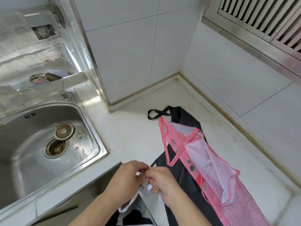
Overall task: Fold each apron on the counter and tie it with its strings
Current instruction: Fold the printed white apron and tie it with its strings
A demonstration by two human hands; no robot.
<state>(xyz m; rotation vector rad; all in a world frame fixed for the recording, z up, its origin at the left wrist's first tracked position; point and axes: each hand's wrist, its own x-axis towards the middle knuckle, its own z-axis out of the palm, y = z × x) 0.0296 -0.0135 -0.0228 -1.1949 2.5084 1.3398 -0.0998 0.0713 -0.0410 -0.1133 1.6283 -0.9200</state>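
White strings (pixel 130 204) are pinched between the left hand (pixel 128 178) and right hand (pixel 160 180) at 6 o'clock, off the counter (pixel 138 128) edge; each grip is clamped on them, probably working a knot at the waist. Toward 4 o'clock a pink checked apron (pixel 210 168), crumpled with its pale lining showing, lies unfolded atop a black apron (pixel 182 175), whose neck loop (pixel 154 114) points to 12 o'clock.

Sink (pixel 91 128) at left, set in counter (pixel 140 128); stopper (pixel 63 131) in basin, just behind drain (pixel 55 148). Two aprons (pixel 203 163) at right on counter, one atop the other. Both hands (pixel 146 178) together at counter's front edge, left of aprons, pinching strings (pixel 149 187).
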